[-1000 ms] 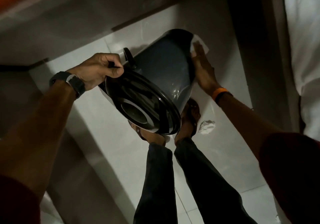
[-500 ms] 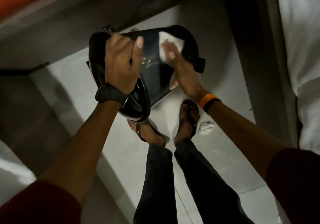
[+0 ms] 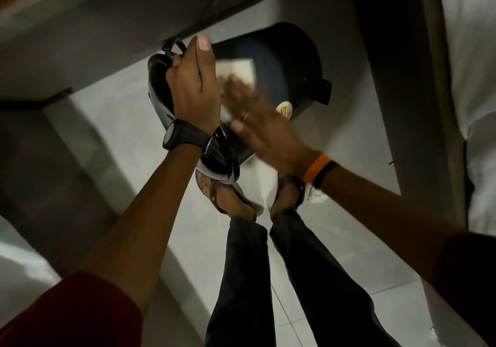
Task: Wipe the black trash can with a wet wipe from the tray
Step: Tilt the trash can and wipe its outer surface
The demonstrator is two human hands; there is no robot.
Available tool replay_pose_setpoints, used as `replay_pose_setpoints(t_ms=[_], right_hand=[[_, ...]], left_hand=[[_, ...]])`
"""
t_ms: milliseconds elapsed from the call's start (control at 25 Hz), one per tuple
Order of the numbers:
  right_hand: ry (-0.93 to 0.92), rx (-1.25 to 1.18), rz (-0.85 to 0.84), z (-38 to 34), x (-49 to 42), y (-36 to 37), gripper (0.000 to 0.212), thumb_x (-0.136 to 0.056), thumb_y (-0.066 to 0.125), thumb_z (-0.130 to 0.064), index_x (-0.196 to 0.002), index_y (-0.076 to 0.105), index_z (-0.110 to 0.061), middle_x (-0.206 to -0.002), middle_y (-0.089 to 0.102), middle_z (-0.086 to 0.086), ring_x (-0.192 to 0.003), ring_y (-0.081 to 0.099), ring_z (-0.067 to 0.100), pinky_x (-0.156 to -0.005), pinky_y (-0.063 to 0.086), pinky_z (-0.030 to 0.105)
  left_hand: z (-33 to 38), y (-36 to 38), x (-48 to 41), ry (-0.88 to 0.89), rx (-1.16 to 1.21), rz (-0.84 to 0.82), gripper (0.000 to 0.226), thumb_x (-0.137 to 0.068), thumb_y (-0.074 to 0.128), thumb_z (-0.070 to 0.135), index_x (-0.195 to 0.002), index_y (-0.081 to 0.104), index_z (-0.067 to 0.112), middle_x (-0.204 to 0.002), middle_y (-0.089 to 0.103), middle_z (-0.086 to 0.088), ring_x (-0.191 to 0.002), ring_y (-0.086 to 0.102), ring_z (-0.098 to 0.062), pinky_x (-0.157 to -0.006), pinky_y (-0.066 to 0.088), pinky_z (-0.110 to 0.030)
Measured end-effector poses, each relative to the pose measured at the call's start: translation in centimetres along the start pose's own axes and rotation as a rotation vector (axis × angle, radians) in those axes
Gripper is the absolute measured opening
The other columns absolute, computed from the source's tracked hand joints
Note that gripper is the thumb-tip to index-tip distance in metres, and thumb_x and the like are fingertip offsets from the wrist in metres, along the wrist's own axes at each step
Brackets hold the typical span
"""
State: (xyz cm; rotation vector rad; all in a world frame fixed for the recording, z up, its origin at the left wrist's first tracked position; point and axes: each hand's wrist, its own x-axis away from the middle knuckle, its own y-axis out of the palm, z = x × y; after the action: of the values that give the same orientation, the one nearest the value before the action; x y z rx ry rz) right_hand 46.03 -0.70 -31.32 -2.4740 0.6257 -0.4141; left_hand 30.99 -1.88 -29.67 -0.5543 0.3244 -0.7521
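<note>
Floor (image 3: 128,142) of pale glossy tile lay beneath you, its seams showing near your legs, with a long dark shadow crossing it on your left. A grey ledge (image 3: 107,24) ran across the top of the view, and an orange strip showed at the far upper-left corner. On your right a dark upright panel (image 3: 381,105) stood beside white fabric (image 3: 472,78) that hung down the edge of the frame.

You held the black trash can (image 3: 290,62) up off the floor, tilted on its side above your feet, its lid end toward you. Your left hand (image 3: 193,89) was closed around the can's rim near the lid (image 3: 217,156), thumb raised, a black watch (image 3: 185,134) on the wrist. Your right hand (image 3: 263,132) lay flat and open against the can's side, fingers spread, pressing the white wet wipe (image 3: 239,71) onto the black surface; the hand was blurred. An orange band (image 3: 316,168) and a dark one sat on that wrist. A small round sticker (image 3: 284,109) showed on the can just beyond your right hand, and a black tab (image 3: 323,91) jutted from its far side.

Your sandalled feet (image 3: 233,199) stood close together right under the can, dark trousers above them. A crumpled white scrap (image 3: 318,196) lay on the floor just beside your right foot, partly hidden by your right forearm.
</note>
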Motion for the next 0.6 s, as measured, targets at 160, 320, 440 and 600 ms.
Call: replay_pose_setpoints(t_ms=[160, 320, 440, 600], right_hand=[[0.034, 0.143, -0.025, 2.5, 2.0, -1.2, 0.053, -0.11, 0.031, -0.027, -0.161, 0.026, -0.011, -0.171, 0.021, 0.012, -0.162, 0.01, 0.02, -0.134, 0.007, 0.042], [0.69, -0.054, 0.111, 7.8, 1.4, -3.8, 0.058, -0.113, 0.028, -0.033, -0.164, 0.008, -0.015, -0.175, 0.003, 0.005, -0.162, 0.002, 0.019, -0.133, 0.003, 0.04], [0.498, -0.158, 0.155, 3.7, 3.2, -0.9, 0.062, -0.111, 0.027, -0.039, -0.165, 0.006, -0.017, -0.175, -0.001, 0.001, -0.162, 0.001, 0.018, -0.127, 0.008, 0.011], [0.08, -0.094, 0.145, 0.7, 6.0, 2.2, 0.057, -0.111, 0.021, -0.042, -0.163, 0.003, -0.03, -0.172, -0.008, -0.016, -0.16, -0.006, 0.002, -0.127, -0.002, 0.012]], left_hand=[[1.5, -0.6, 0.8, 0.062, -0.015, -0.027, 0.037, -0.101, 0.039, 0.012, -0.072, 0.055, -0.003, -0.054, 0.046, -0.011, -0.049, 0.044, -0.01, -0.055, 0.033, -0.016], [3.3, -0.2, 0.7, 0.137, -0.044, -0.063, 0.037, -0.101, 0.045, 0.017, -0.071, 0.055, -0.004, -0.05, 0.05, -0.018, -0.047, 0.044, -0.022, -0.052, 0.033, -0.022], [4.7, 0.5, -0.1, 0.16, -0.045, -0.086, 0.04, -0.1, 0.049, 0.019, -0.066, 0.052, -0.003, -0.046, 0.043, -0.014, -0.045, 0.04, -0.023, -0.049, 0.024, -0.014], [6.6, 1.6, -0.5, 0.08, 0.023, -0.037, 0.045, -0.1, 0.048, 0.021, -0.068, 0.056, -0.01, -0.051, 0.052, -0.024, -0.047, 0.045, -0.027, -0.051, 0.032, -0.023]])
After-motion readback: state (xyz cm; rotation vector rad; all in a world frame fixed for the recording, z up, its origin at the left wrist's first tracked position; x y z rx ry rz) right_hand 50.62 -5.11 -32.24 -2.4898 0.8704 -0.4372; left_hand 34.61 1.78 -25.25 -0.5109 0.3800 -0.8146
